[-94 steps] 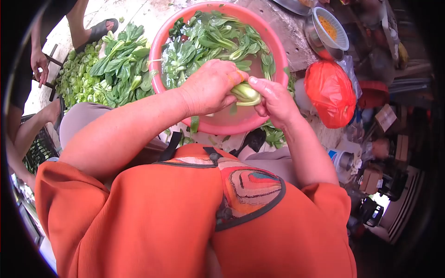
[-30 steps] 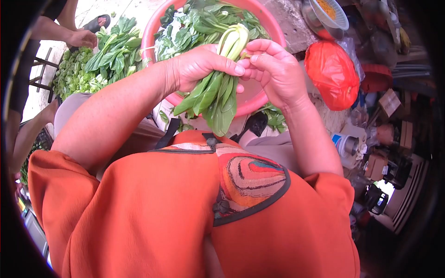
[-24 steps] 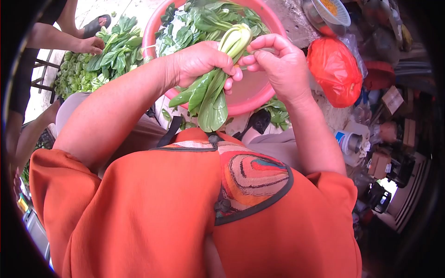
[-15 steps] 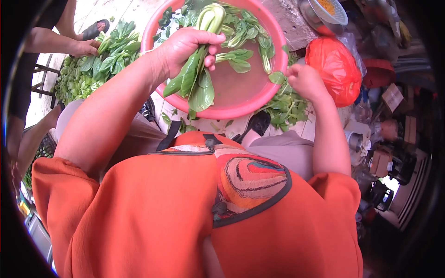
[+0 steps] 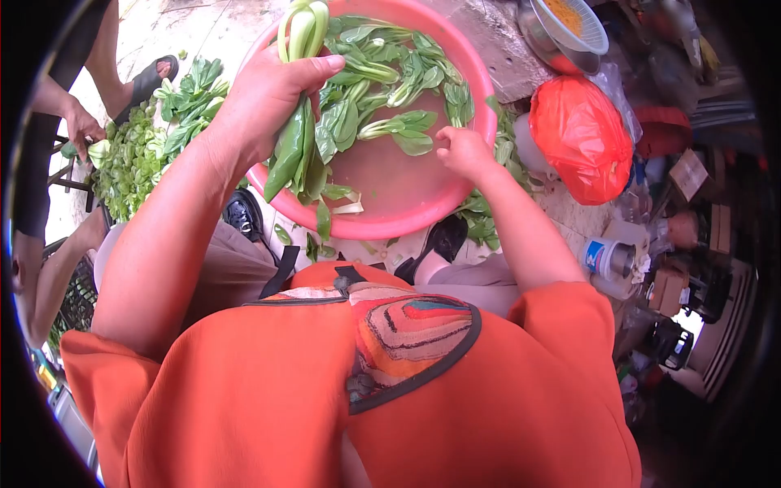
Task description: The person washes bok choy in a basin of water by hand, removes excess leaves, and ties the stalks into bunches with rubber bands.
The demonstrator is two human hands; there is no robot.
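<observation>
Shifted outward, left hand (image 5: 272,93) keeps a closed grip on greens (image 5: 303,32) — right hand (image 5: 464,153) empty, half-open over the basin (image 5: 407,221).

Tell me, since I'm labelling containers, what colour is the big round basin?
The basin is pink, showing best in the head view.

Pink basin (image 5: 403,225), green leafy vegetable (image 5: 306,34)

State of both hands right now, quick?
Left hand: closed on a pale-stemmed leafy green vegetable.
Right hand: fingers partly curled over the round pink plastic basin; can't tell whether it holds anything.
</observation>
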